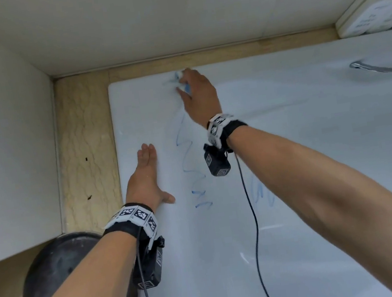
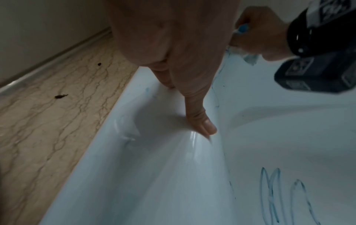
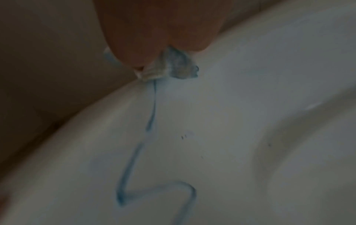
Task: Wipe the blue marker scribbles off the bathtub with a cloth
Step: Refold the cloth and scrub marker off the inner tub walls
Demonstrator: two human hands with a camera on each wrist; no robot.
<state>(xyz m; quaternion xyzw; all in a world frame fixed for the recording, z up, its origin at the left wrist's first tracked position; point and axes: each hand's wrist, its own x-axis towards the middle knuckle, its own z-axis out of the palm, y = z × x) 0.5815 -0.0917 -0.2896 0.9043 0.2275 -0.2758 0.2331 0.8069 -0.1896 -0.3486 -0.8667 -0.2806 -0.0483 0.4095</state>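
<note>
- The white bathtub (image 1: 288, 135) carries blue marker scribbles (image 1: 192, 164) on its rim, running between the two hands.
- A second scribble (image 1: 261, 192) sits on the inner slope, right of the right forearm.
- The marbled ledge (image 1: 86, 143), left of the left hand, holds two dark specks (image 1: 88, 178).

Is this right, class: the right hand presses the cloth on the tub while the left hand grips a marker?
No. The left hand holds nothing; the head view shows it flat on the tub rim. The right hand does press the cloth there.
</note>
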